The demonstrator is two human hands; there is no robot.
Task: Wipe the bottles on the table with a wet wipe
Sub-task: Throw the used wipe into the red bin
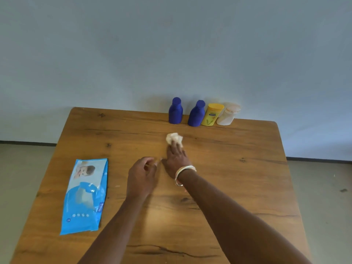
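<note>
Several bottles stand in a row at the table's far edge: a blue bottle [175, 111], a second blue bottle [197, 114], a yellow bottle [211, 114] and a whitish bottle [227, 115]. A crumpled white wet wipe [173, 137] lies on the wood in front of them. My right hand [176, 157] reaches flat across the table, its straight fingertips touching the wipe's near side. My left hand [142, 176] hovers just left of it, fingers loosely curled, holding nothing.
A blue pack of wet wipes [85, 195] lies flat on the left part of the wooden table [238, 178]. The table's far edge meets a pale wall behind the bottles. Grey floor shows on both sides.
</note>
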